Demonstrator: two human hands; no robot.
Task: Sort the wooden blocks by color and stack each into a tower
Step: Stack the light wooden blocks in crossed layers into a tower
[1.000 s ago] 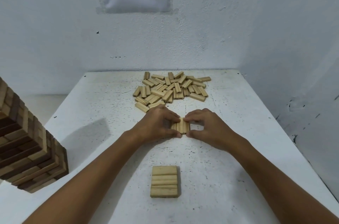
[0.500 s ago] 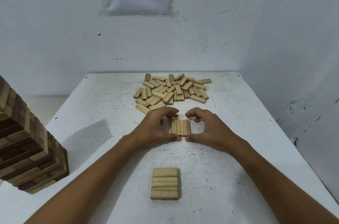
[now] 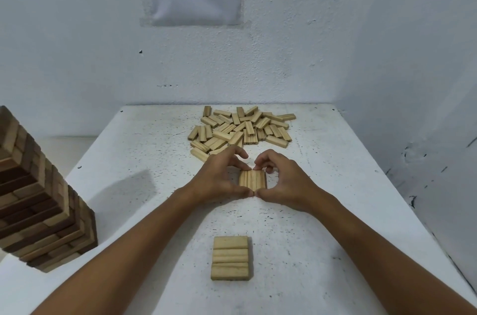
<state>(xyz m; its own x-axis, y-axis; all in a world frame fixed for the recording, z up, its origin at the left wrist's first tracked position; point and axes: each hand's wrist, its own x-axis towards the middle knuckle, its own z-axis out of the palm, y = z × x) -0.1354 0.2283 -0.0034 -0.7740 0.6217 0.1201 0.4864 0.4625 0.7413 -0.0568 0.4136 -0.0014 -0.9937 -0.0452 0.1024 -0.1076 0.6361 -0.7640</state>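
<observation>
A small row of three light blocks [image 3: 252, 180] is framed on the white desk [image 3: 335, 185] by both hands: the left hand [image 3: 219, 178] is curled round its left side and the right hand [image 3: 282, 180] round its right side, with the fingertips at the far edge and the thumbs at the near edge, so that the blocks are pinched together between them. The step in hand is judged to be the squaring of this row into one neat layer. Nearer to the person, well apart from the hands, another layer of three blocks [image 3: 230, 258] lies flat with its blocks turned crosswise to the held ones; it is probably the base of the light tower. The loose pile of light blocks [image 3: 240, 130] waits just behind the hands. At the left edge a tall tower of mixed dark and light blocks [image 3: 38, 201] stands. For the next move, the row must be lifted as one piece without spreading and set down squarely on the base.
</observation>
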